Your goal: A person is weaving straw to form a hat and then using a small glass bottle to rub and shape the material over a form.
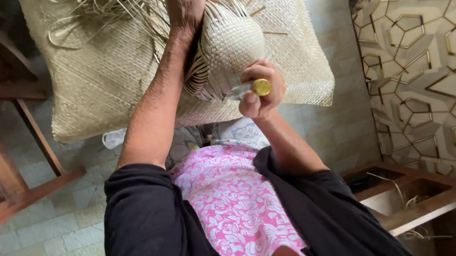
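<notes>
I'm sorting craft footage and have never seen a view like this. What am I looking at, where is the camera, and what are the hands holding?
There is no machine here. The single picture comes from a camera worn on a person's head, looking down over their chest and arms, so the body fills the bottom edge. The left hand grips the top of a rounded, half-woven straw piece, where loose strands fan out. The right hand is closed around a small tool with a gold-coloured end, held against the lower edge of the weaving. Beneath lies a flat woven mat over a tiled floor. Wooden furniture stands on the picture's left.
</notes>
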